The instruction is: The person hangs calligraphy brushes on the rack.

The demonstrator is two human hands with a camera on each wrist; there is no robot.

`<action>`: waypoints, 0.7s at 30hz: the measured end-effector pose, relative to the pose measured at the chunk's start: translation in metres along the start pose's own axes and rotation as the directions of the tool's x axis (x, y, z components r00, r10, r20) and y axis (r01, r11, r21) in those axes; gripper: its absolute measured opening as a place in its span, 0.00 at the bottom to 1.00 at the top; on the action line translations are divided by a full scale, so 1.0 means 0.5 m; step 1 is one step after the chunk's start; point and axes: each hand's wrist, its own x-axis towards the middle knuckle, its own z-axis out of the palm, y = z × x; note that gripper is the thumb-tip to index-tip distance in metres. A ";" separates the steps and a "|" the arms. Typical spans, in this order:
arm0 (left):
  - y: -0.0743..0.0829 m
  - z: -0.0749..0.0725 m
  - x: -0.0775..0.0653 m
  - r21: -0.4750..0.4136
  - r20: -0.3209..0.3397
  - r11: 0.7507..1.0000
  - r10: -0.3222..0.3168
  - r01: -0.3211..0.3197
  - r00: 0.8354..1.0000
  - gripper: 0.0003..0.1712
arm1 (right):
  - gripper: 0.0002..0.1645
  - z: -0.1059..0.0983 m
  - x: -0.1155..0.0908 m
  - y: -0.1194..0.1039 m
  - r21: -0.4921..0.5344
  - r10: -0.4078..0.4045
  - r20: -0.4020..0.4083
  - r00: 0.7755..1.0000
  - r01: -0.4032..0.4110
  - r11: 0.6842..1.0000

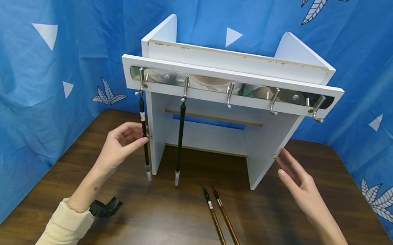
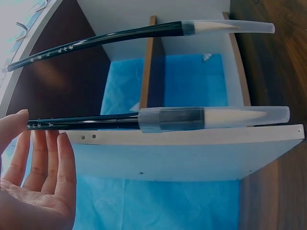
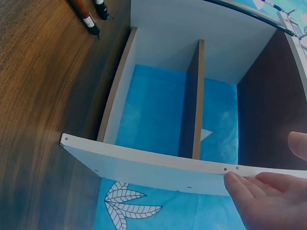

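A black calligraphy brush (image 1: 146, 155) with a clear cap hangs tip down from the leftmost hook of the white rack. My left hand (image 1: 122, 143) is at its handle, with the thumb on the near side and the fingers extended behind; in the left wrist view the handle passes between the thumb and these straight fingers (image 2: 61, 158). A second black brush (image 1: 180, 141), also capped, hangs from the second hook. My right hand (image 1: 299, 186) holds nothing, its fingers loosely extended and fingertips right at the front edge of the rack's right side panel (image 3: 144, 155).
The white rack (image 1: 234, 62) stands on a brown wooden table (image 1: 151, 221), its hook rail (image 1: 206, 95) across the front. Three hooks on the right carry nothing. Two brown-handled brushes (image 1: 220, 232) (image 1: 236, 240) lie on the table before it. Blue patterned cloth (image 1: 94, 18) surrounds the table.
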 end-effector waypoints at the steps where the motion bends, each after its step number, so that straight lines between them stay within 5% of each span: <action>1: -0.001 0.000 -0.001 0.005 -0.001 1.000 -0.003 0.003 1.000 0.15 | 0.34 0.000 0.000 0.000 -0.002 0.000 -0.001 1.000 0.000 1.000; 21: -0.017 -0.009 -0.030 0.122 0.030 0.988 -0.099 0.094 0.995 0.16 | 0.34 0.002 -0.001 0.002 -0.008 -0.002 -0.008 1.000 0.002 1.000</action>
